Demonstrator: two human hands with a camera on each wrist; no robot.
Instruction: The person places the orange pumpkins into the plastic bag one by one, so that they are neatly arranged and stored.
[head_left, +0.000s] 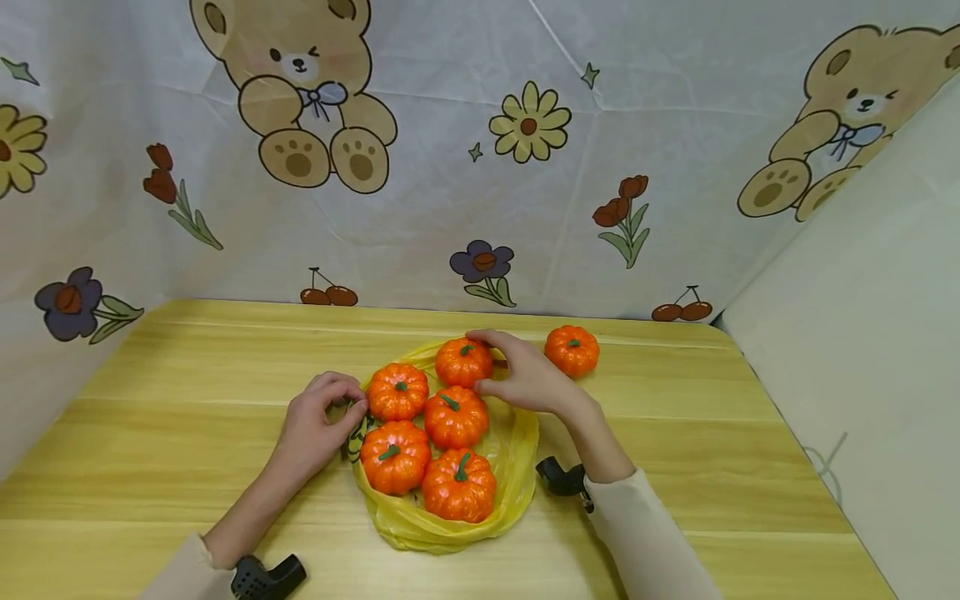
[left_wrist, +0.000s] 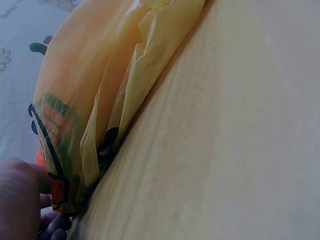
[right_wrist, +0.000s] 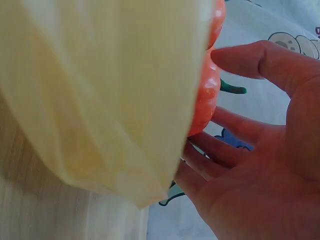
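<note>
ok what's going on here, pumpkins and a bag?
A person sits at a wooden table with five small orange pumpkins lying on a yellow plastic bag. The right hand has its fingers and thumb around the far pumpkin on the bag. The left hand pinches the bag's edge beside the left pumpkin. A sixth pumpkin sits apart on the bare table, to the right of the bag and untouched.

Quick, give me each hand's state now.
Left hand: pinching the edge of the yellow bag.
Right hand: fingers curled round the far pumpkin in the bag.
</note>
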